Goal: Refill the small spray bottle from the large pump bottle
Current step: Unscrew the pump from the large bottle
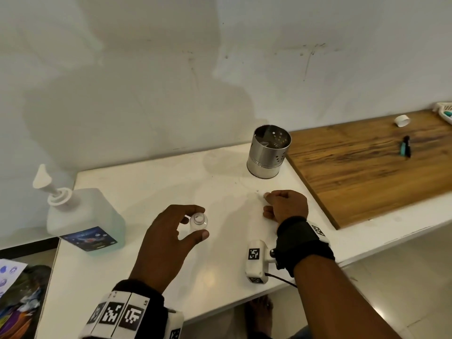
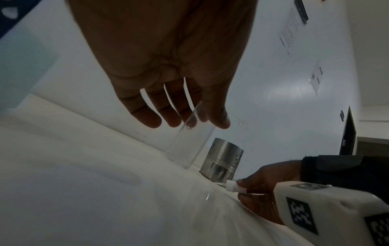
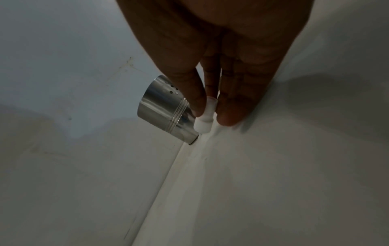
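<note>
The small clear spray bottle [image 1: 199,219] stands on the white table [image 1: 159,182] with its neck open and no top on it. My left hand [image 1: 195,225] grips it from above between thumb and fingers; in the left wrist view the small spray bottle [image 2: 189,141] shows below the fingertips. My right hand [image 1: 267,204] rests low on the table to the right and pinches the white spray head [image 3: 205,119], also visible as the spray head [image 2: 232,187]. The large pump bottle [image 1: 83,216], with its white pump and blue label, stands at the left, untouched.
A perforated steel cup [image 1: 269,155] stands behind my right hand near the wall. A wooden board [image 1: 367,172] lies to the right with a white cap [image 1: 401,120] and a dark pen-like item [image 1: 406,146] on it. The table's front edge runs close below my wrists.
</note>
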